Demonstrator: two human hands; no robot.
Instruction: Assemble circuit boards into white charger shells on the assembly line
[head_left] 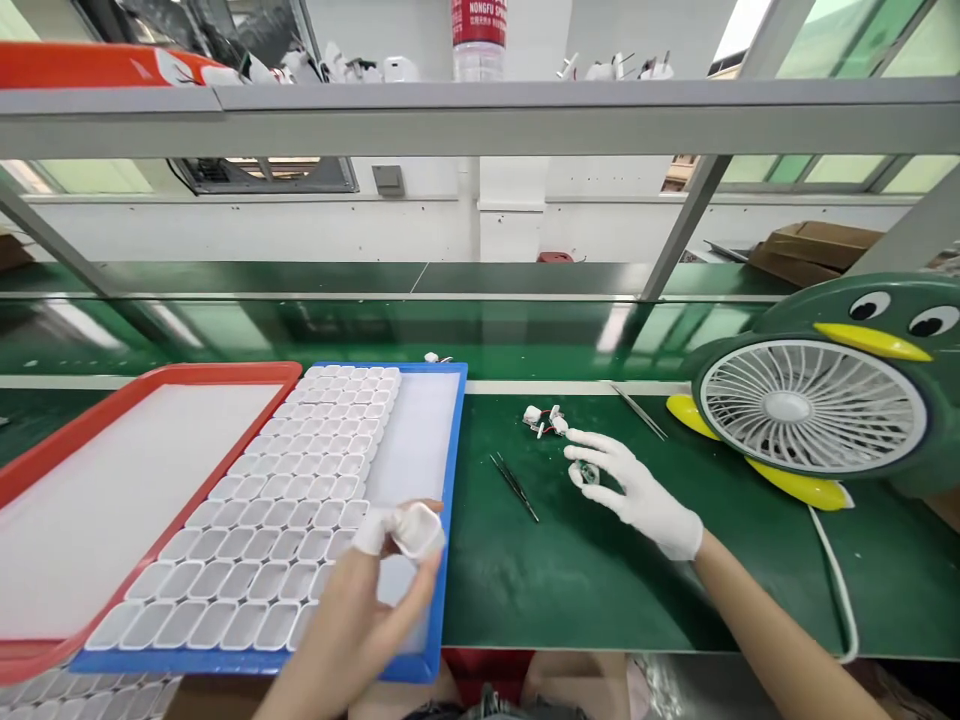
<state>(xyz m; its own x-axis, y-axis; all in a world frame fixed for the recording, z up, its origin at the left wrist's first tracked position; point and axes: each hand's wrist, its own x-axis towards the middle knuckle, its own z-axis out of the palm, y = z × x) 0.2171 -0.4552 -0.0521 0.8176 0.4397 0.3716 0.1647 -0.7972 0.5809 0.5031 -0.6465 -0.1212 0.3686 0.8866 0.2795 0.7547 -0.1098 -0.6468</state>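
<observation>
My left hand [382, 590], with white covering on a finger, is closed around a small white plastic cup [418, 530]. It is over the right part of a blue tray [452, 480], and motion blurs it slightly. Rows of similar white cups [247, 580] fill most of that tray. My right hand [634, 490], in a white glove, is over the green table with its fingers curved around a small round clear part [588, 472]. Just beyond its fingertips are small white pieces with red wires [546, 420]. Black tweezers [514, 487] lie between my hands.
A red tray [187, 375] with a white lining stands at left, beside the blue tray. Metal tweezers [639, 411] lie toward the back. A green penguin-shaped fan [814, 405] with a white cable [832, 580] occupies the right. A shelf beam [480, 130] crosses above the table.
</observation>
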